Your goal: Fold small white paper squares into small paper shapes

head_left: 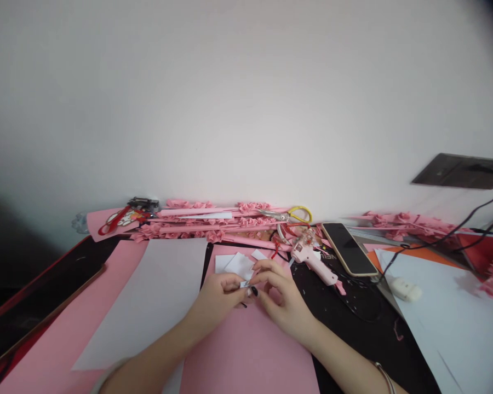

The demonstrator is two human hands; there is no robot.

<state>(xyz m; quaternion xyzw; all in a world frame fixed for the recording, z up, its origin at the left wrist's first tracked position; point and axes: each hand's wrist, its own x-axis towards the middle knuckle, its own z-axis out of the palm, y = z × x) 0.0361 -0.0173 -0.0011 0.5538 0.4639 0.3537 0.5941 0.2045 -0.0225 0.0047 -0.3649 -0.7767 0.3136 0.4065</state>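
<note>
Left hand (pixel 222 293): thumb and fingers closed on a small white piece (pixel 244 284), apparently paper, held above the pink sheet (pixel 250 355) in front of the person. Right hand (pixel 285 298): fingers curled, tips at the right end of the same piece; cannot tell whether they grip it or only touch it.

Just beyond the hands, white paper squares (pixel 237 264) lie overlapping at the far part of the pink sheet. To the left, a large white sheet (pixel 148 301) lies on more pink paper. To the right, on a black mat (pixel 353 334), a pale pink glue gun (pixel 314 261) lies with its handle toward the person; a phone (pixel 349 249), screen dark, lies beside it.

Further out, long pink stems with paper flowers (pixel 217 236) lie along the wall (pixel 246 109); yellow-handled scissors (pixel 299 212) rest at their right end. Far right: a small white case (pixel 406 289) on another white sheet (pixel 464 323), an orange sheet (pixel 425 259) partly under it. Black cable runs down from a dark wall plate (pixel 452 171).
</note>
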